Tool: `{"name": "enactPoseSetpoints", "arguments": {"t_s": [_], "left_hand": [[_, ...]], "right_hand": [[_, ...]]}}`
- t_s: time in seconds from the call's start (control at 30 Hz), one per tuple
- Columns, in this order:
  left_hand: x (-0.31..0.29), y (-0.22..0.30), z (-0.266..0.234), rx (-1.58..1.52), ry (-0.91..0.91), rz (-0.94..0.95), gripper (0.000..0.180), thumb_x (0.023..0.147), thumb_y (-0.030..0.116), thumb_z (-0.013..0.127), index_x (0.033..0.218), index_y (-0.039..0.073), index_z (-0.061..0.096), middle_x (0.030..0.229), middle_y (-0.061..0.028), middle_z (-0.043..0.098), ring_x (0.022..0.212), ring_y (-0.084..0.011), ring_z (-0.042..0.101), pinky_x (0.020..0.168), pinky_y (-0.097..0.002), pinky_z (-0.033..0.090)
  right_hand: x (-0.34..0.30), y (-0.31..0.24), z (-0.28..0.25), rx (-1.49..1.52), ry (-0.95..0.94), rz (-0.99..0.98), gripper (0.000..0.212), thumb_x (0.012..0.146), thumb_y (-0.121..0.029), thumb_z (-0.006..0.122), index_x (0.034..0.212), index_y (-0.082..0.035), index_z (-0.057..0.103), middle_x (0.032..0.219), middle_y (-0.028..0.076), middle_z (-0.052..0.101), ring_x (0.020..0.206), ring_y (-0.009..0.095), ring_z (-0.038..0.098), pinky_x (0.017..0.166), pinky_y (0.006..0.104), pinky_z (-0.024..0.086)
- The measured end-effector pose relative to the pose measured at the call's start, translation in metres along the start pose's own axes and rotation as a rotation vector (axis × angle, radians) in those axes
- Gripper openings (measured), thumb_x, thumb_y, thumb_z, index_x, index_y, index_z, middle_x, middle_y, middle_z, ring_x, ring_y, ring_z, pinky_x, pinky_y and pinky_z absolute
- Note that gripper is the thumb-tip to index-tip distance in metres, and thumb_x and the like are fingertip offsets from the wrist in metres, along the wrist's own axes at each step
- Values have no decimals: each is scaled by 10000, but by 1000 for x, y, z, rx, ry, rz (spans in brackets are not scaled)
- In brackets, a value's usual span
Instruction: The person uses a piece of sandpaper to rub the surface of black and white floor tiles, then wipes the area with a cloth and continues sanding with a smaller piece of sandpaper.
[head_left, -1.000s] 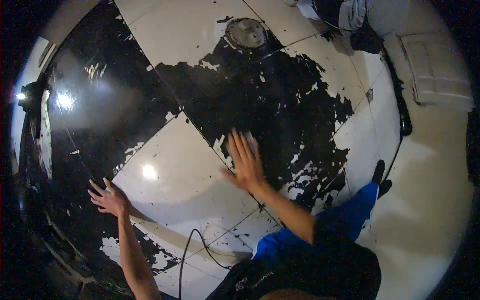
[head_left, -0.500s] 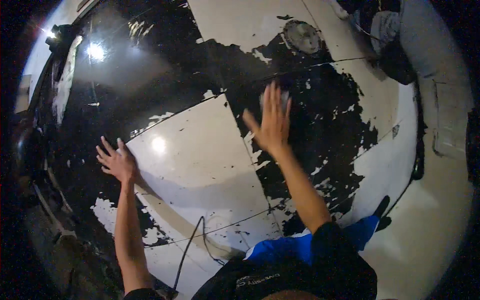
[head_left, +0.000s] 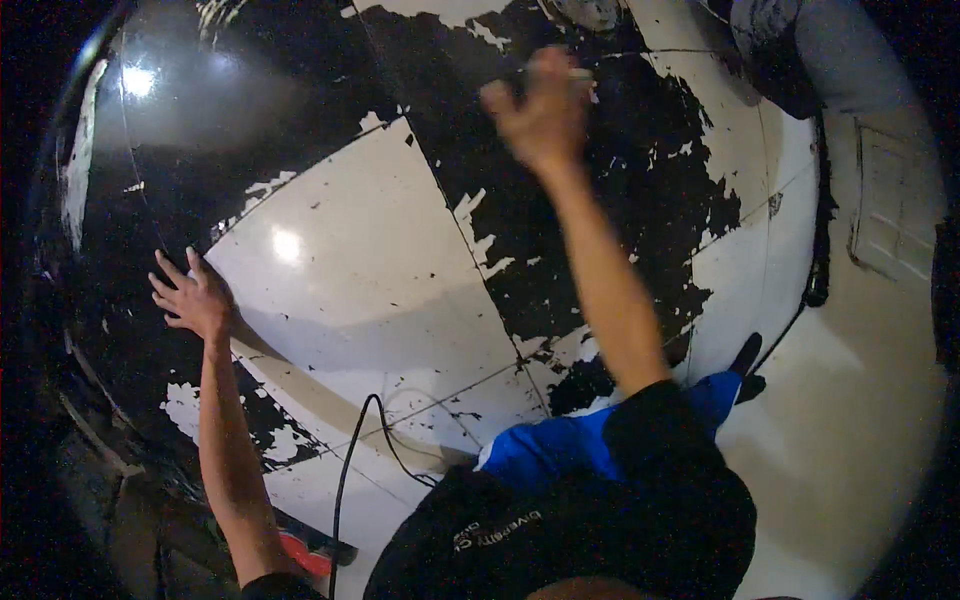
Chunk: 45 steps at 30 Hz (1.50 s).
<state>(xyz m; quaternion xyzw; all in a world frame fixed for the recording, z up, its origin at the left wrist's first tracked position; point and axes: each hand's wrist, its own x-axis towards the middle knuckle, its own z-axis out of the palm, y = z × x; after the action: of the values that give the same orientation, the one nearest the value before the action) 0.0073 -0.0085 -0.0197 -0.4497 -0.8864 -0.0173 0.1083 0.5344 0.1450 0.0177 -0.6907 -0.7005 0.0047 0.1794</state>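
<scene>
Left hand (head_left: 195,303), fingers spread, lies by the white tile's (head_left: 350,225) left corner; right hand (head_left: 548,115), thumb apart, is over black coating (head_left: 640,205), a pale piece (head_left: 584,82) beside fingers too blurred to judge.

The person's bare right hand (head_left: 548,120) is blurred, and its fingers (head_left: 551,70) hide most of a pale object (head_left: 581,76), leaving its shape unclear. At the far edge, a round grey disc (head_left: 590,12) is cut off. Near left, the bare left forearm (head_left: 230,450) partly covers a red-and-dark object (head_left: 302,553) of unclear kind.
</scene>
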Motion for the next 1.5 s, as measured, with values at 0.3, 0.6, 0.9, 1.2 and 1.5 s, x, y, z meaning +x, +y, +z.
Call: {"name": "enactPoseSetpoints", "arguments": {"t_s": [0.3, 0.6, 0.9, 1.2, 1.5], "left_hand": [[11, -7, -5, 4, -17, -1, 727, 971, 709, 410, 1584, 339, 283, 1610, -200, 287, 1454, -459, 281, 1078, -721, 272], [5, -20, -6, -57, -57, -89, 758, 967, 728, 391, 1593, 314, 285, 1631, -218, 245, 1481, -467, 227, 1124, -710, 190], [18, 10, 7, -36, -90, -3, 787, 965, 748, 355, 1600, 292, 263, 1632, -214, 230, 1490, -464, 215, 1123, -705, 213], [14, -46, 21, 104, -39, 81, 798, 954, 739, 399, 1592, 275, 275, 1607, -219, 272, 1457, -464, 274, 1087, -719, 267], [11, -10, 2, -54, -55, -22, 791, 962, 745, 379, 1588, 270, 290, 1628, -220, 236, 1459, -465, 274, 1095, -721, 236]], "right_hand": [[-180, 154, -87, -102, 26, 391, 889, 930, -655, 544, 1450, 56, 422, 1518, 279, 403, 1420, 422, 365, 1165, 529, 293], [-132, -47, -26, 238, -324, -217, 869, 857, -678, 593, 1384, 7, 503, 1500, 214, 444, 1410, 419, 381, 1178, 591, 234], [-55, 201, -61, -372, 73, 470, 621, 998, -596, 473, 1153, -15, 627, 998, 201, 701, 820, 417, 676, 748, 543, 516], [-284, 92, -80, -182, -211, 59, 734, 1040, -584, 373, 1473, 8, 374, 1441, 229, 467, 1239, 397, 515, 1075, 486, 384], [-135, -55, -42, -126, -265, -310, 782, 920, -508, 595, 1462, 28, 421, 1387, 272, 523, 1317, 444, 479, 1181, 583, 251]]}}
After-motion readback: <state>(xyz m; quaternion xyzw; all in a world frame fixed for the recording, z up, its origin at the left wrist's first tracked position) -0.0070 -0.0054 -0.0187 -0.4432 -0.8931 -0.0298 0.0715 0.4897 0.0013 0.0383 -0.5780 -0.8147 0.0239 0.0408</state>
